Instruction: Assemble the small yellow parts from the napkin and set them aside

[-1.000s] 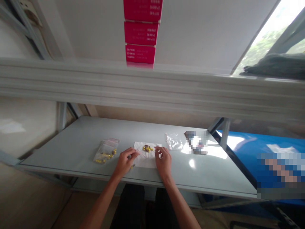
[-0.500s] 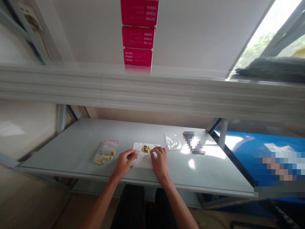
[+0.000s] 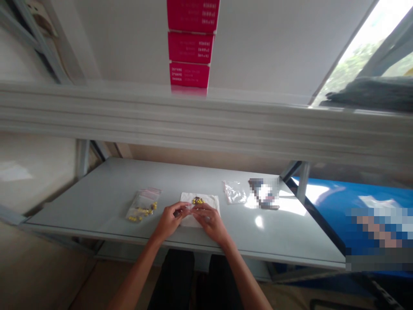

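My left hand (image 3: pixel 171 218) is closed, thumb and fingers pinching a clear plastic zip bag (image 3: pixel 189 207) that is mostly covered by the fingers. Against it, at the bag's mouth, my right hand (image 3: pixel 210 220) has its fingertips pressed together; what is in them is too small to make out. Both hands are over a white cloth or sheet (image 3: pixel 191 222). Just beyond the fingertips, small yellow and dark pieces (image 3: pixel 198 200) lie in a heap on that sheet. To the left rests a filled zip bag (image 3: pixel 143 206) with similar yellow pieces inside.
On the grey table (image 3: pixel 97 202), a clear plastic bag (image 3: pixel 235 192) lies right of the sheet, beside a blurred-out object (image 3: pixel 263 193). A shelf edge (image 3: pixel 206 122) crosses above, carrying stacked red boxes (image 3: pixel 191 47). A blue surface (image 3: pixel 322 193) stands at the right.
My right hand has moved left from beside the heap of pieces to meet the left hand at the bag. My left hand has stayed nearly in place.
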